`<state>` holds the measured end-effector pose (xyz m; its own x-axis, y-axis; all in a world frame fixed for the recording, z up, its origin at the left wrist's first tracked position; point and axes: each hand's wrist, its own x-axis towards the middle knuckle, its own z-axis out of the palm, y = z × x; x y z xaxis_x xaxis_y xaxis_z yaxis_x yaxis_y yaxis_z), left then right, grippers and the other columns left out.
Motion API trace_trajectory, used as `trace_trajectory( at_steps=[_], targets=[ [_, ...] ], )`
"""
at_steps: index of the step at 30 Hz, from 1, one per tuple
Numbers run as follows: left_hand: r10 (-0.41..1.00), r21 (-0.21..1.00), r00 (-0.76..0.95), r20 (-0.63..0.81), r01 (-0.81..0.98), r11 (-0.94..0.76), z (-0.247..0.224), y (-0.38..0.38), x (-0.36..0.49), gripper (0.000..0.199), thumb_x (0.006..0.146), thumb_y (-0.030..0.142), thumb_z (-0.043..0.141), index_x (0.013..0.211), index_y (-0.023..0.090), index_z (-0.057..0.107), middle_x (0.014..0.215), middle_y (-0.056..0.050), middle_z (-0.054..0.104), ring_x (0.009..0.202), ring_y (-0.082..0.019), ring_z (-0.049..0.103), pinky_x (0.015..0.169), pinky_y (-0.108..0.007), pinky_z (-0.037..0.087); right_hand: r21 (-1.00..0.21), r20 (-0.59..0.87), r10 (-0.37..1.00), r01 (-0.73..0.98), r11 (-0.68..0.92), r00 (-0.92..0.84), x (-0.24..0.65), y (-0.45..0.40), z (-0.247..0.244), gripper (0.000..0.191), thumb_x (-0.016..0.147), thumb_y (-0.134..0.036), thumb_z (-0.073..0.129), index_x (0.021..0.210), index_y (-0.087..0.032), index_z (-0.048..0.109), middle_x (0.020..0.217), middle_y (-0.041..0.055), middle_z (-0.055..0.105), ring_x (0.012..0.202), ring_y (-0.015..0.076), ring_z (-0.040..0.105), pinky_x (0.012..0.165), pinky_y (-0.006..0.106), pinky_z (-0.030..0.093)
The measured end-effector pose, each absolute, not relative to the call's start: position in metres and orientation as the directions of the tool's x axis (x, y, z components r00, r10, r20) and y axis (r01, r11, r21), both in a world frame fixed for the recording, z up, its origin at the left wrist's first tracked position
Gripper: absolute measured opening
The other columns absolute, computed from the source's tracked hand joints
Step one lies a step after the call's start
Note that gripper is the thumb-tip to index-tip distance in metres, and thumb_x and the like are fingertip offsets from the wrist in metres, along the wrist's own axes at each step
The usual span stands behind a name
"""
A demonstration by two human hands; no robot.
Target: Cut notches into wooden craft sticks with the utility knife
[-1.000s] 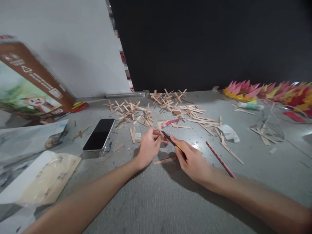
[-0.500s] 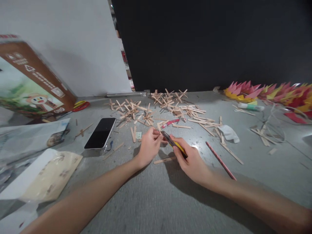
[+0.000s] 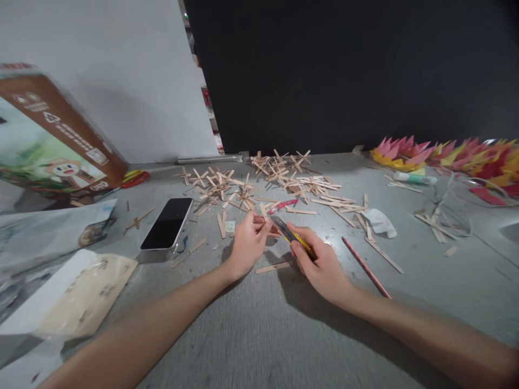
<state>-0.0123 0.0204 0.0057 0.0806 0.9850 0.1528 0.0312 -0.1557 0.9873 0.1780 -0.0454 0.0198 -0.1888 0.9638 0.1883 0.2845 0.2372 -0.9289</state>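
My left hand [image 3: 250,242] pinches a small wooden stick [image 3: 263,211] upright between thumb and fingers. In my right hand [image 3: 322,265] is a yellow and black utility knife [image 3: 298,241], its tip pointing at the stick and close to my left fingertips. Whether the blade touches the wood I cannot tell. Just beyond lies a red strip [image 3: 283,206]. A loose flat stick [image 3: 274,267] rests on the table below my hands. Piles of crossed wooden sticks [image 3: 219,183] spread out behind them.
A phone [image 3: 167,224] lies to the left, near a plastic packet [image 3: 87,294] and a brown box [image 3: 60,135]. To the right are a red pencil [image 3: 366,267], a crumpled tissue [image 3: 380,222], a glue stick [image 3: 414,178] and pink-yellow paper flowers [image 3: 401,154]. A dark panel [image 3: 357,75] stands behind.
The knife has drawn back slightly to the right, away from my left fingertips. The stick in my left hand now stands more upright and shows more clearly.
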Motion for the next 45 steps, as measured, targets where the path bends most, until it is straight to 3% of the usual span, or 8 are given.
trace_trajectory(
  at_steps=[5,15,19,23,27,32,37,45],
  targets=[
    [0.981,0.982,0.087,0.175,0.057,-0.180,0.001,0.021,-0.014,0.048,0.091,0.063,0.069,0.091,0.021,0.045,0.076,0.000,0.066,0.067,-0.024,0.079,0.057,-0.026,0.056,-0.762,0.386,0.884,0.448,0.467,-0.263,0.180,-0.042,0.018,0.038,0.107,-0.023,0.047,0.144,-0.027,0.056,0.142,0.0082,0.068,0.126,0.0209,0.068,0.102,0.033,0.055],
    [0.980,0.980,0.093,0.175,0.082,-0.183,0.003,0.020,-0.014,0.045,0.093,0.061,0.066,0.090,0.022,0.044,0.077,-0.001,0.067,0.069,-0.024,0.080,0.058,-0.027,0.057,-0.716,0.414,0.853,0.465,0.521,-0.318,0.180,-0.041,0.017,0.044,0.106,-0.018,0.043,0.148,-0.025,0.052,0.139,0.0116,0.069,0.123,0.0199,0.069,0.102,0.032,0.054],
    [0.980,0.974,0.087,0.179,0.123,-0.189,0.002,0.020,-0.015,0.043,0.093,0.058,0.067,0.090,0.022,0.045,0.076,-0.002,0.068,0.068,-0.025,0.080,0.056,-0.026,0.055,-0.887,0.240,0.934,0.330,0.322,-0.266,0.178,-0.041,0.021,0.037,0.106,-0.032,0.049,0.141,-0.024,0.057,0.113,0.0105,0.074,0.084,0.0179,0.072,0.073,0.030,0.058],
    [0.979,0.977,0.071,0.189,0.085,-0.195,0.005,0.019,-0.012,0.039,0.094,0.054,0.068,0.089,0.022,0.046,0.078,-0.002,0.070,0.069,-0.023,0.079,0.061,-0.029,0.059,-0.995,-0.065,0.939,-0.055,-0.088,-0.339,0.177,-0.041,0.026,0.042,0.105,-0.049,0.051,0.142,-0.028,0.050,0.076,-0.0049,0.055,0.043,0.0076,0.034,0.039,0.020,0.028],
    [0.989,0.991,0.074,0.130,-0.022,-0.129,0.011,0.020,-0.011,0.040,0.093,0.051,0.070,0.097,0.023,0.041,0.076,-0.001,0.073,0.065,-0.022,0.078,0.064,-0.031,0.062,-0.996,0.057,0.947,0.054,0.078,-0.315,0.183,-0.039,0.034,0.041,0.107,-0.044,0.048,0.145,-0.029,0.048,0.079,-0.0026,0.059,0.049,0.0103,0.042,0.046,0.023,0.035],
    [0.992,0.989,0.098,0.078,-0.137,-0.064,0.018,0.023,-0.013,0.042,0.094,0.050,0.070,0.107,0.023,0.041,0.073,0.001,0.072,0.064,-0.021,0.077,0.063,-0.032,0.063,-0.484,0.345,0.862,0.717,0.502,-0.371,0.198,-0.022,0.036,0.049,0.105,-0.016,0.040,0.152,-0.027,0.047,0.117,0.0119,0.070,0.103,0.0255,0.066,0.086,0.038,0.052],
    [0.996,0.989,0.080,0.026,-0.148,-0.014,0.021,0.023,-0.013,0.040,0.098,0.059,0.059,0.103,0.022,0.047,0.065,0.003,0.065,0.051,-0.018,0.070,0.047,-0.026,0.054,-0.010,0.318,0.811,0.853,0.522,-0.492,0.202,-0.015,0.035,0.048,0.096,-0.003,0.048,0.139,-0.019,0.059,0.117,0.0159,0.065,0.108,0.0314,0.060,0.090,0.044,0.050],
    [0.992,0.994,0.092,0.090,-0.063,-0.085,0.014,0.022,-0.011,0.029,0.104,0.053,0.049,0.107,0.024,0.046,0.068,0.007,0.056,0.046,-0.010,0.056,0.042,-0.019,0.038,-0.150,0.316,0.611,0.598,0.787,-0.726,0.178,-0.033,0.031,0.021,0.105,-0.037,0.060,0.116,-0.024,0.073,0.121,0.0100,0.067,0.117,0.0271,0.057,0.102,0.047,0.042]
  ],
)
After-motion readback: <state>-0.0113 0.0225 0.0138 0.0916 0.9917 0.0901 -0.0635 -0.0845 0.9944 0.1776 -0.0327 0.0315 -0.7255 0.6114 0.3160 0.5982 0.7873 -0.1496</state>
